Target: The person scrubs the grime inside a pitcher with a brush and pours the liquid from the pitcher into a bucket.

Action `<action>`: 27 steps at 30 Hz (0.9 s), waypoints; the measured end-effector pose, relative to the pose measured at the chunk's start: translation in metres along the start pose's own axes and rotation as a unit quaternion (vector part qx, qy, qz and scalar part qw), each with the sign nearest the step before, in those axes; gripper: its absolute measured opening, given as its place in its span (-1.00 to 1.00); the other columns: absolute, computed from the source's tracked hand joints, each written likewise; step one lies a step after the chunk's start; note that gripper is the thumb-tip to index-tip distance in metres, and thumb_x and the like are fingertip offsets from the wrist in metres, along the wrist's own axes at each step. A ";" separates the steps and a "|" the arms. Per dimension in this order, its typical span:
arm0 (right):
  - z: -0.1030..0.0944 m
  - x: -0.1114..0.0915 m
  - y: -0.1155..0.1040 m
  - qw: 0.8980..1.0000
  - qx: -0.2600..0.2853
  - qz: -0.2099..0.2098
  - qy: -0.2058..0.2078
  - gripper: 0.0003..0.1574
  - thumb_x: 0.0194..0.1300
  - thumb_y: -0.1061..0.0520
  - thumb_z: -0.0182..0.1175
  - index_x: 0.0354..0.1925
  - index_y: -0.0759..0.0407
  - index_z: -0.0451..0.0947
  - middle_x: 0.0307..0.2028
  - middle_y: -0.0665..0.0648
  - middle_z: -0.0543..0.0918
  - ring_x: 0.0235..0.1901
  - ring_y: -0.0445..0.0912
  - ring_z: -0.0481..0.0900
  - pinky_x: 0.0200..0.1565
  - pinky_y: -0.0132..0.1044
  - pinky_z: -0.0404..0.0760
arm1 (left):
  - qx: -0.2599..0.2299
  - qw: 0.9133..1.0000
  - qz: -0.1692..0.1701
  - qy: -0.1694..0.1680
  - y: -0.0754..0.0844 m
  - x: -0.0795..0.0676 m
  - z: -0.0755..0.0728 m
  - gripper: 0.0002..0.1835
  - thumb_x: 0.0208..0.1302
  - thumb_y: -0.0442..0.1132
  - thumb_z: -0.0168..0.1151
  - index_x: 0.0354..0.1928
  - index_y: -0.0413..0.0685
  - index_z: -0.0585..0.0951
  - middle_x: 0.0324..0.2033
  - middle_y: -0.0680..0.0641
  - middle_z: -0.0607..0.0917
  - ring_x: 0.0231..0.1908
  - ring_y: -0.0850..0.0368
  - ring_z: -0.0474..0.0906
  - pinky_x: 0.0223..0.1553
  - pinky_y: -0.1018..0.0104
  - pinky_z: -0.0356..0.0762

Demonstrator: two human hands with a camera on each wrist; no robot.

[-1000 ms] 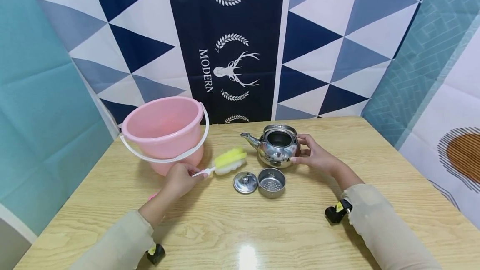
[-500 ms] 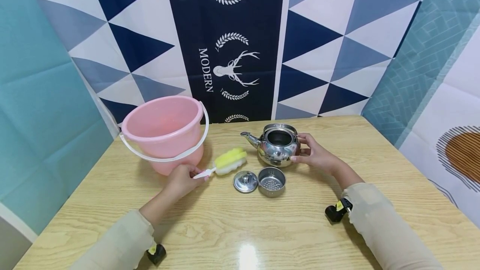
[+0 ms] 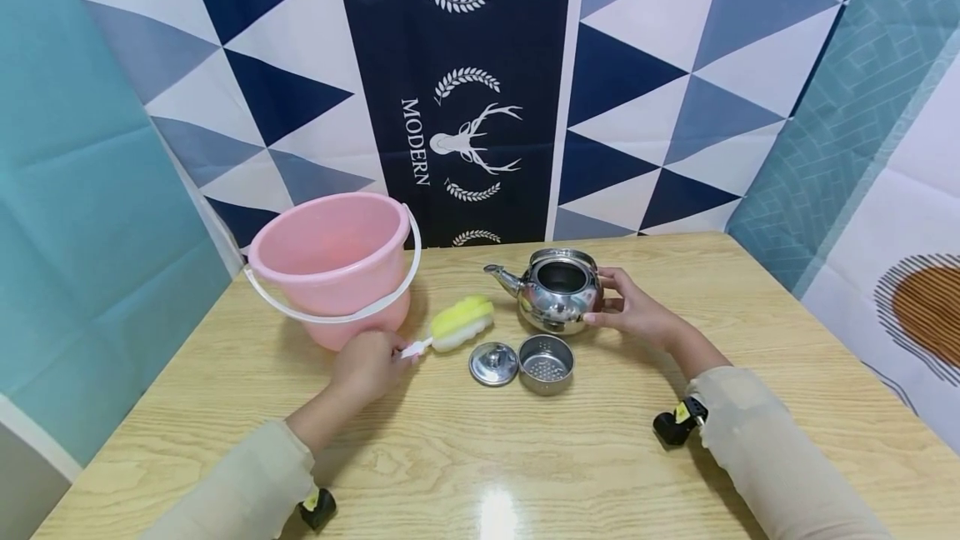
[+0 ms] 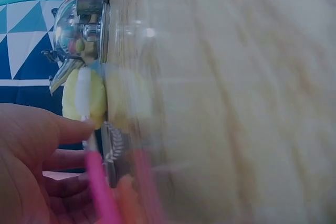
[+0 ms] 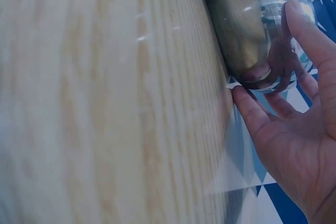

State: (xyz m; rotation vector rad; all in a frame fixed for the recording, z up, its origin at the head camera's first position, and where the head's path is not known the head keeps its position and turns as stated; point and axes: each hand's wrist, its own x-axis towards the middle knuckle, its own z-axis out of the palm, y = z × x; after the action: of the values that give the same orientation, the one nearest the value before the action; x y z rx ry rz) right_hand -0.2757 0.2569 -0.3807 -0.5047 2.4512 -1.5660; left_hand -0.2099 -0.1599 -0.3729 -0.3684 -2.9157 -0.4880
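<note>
In the head view my left hand [image 3: 367, 367] pinches the white and pink handle of a sponge brush [image 3: 461, 323], whose yellow and white head lies on the table. The left wrist view shows the thumb against the brush handle [image 4: 100, 187], the other fingers curled behind it. A shiny steel teapot [image 3: 557, 300] stands lidless, spout pointing left. My right hand [image 3: 633, 307] holds its right side, thumb in front and fingers behind; the right wrist view shows these fingertips against the teapot [image 5: 239, 30]. In front lie its lid [image 3: 493, 364] and a perforated strainer basket [image 3: 546, 365].
A pink bucket [image 3: 330, 277] with a white handle hanging across its front stands just behind my left hand. The wooden table [image 3: 570, 473] ends at a patterned cloth backdrop [image 3: 487, 40] behind the teapot.
My left hand has turned slightly and slid a little along the brush handle, covering more of it. The right hand and teapot stay in place; the head view shifts slightly.
</note>
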 end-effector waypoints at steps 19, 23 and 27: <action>-0.002 -0.001 -0.003 1.000 -0.019 0.009 -0.005 0.11 0.23 0.05 0.36 0.45 0.15 -0.16 0.41 0.41 0.02 0.32 0.43 0.14 0.28 0.31 0.09 | 0.047 0.995 0.065 0.065 0.028 0.000 -0.004 -0.76 0.05 -0.10 0.45 -0.39 -0.12 0.68 -0.49 0.00 0.52 -0.47 0.05 0.49 -0.45 0.17 0.48; -0.003 -0.003 -0.007 1.000 -0.021 0.015 -0.009 0.13 0.23 0.03 0.37 0.46 0.13 -0.16 0.42 0.44 0.00 0.33 0.43 0.13 0.28 0.30 0.11 | -0.069 0.995 0.060 0.048 0.041 0.005 -0.005 -0.72 0.07 -0.16 0.44 -0.22 -0.19 0.72 -0.35 -0.06 0.62 -0.40 0.10 0.53 -0.37 0.23 0.52; -0.002 -0.004 -0.011 0.999 -0.022 0.026 -0.010 0.18 0.22 0.00 0.37 0.49 0.11 -0.20 0.42 0.46 -0.01 0.33 0.42 0.14 0.25 0.27 0.21 | -0.231 0.973 0.013 -0.009 0.051 0.020 -0.005 -0.73 0.12 -0.21 0.41 -0.16 -0.21 0.70 -0.31 -0.08 0.66 -0.35 0.14 0.56 -0.34 0.29 0.54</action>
State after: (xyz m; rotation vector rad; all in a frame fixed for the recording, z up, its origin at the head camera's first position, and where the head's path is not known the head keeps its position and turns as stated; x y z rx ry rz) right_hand -0.2706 0.2561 -0.3695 -0.4574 2.4671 -1.4828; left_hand -0.2146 -0.1103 -0.3494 -0.4668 -2.7823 -1.1665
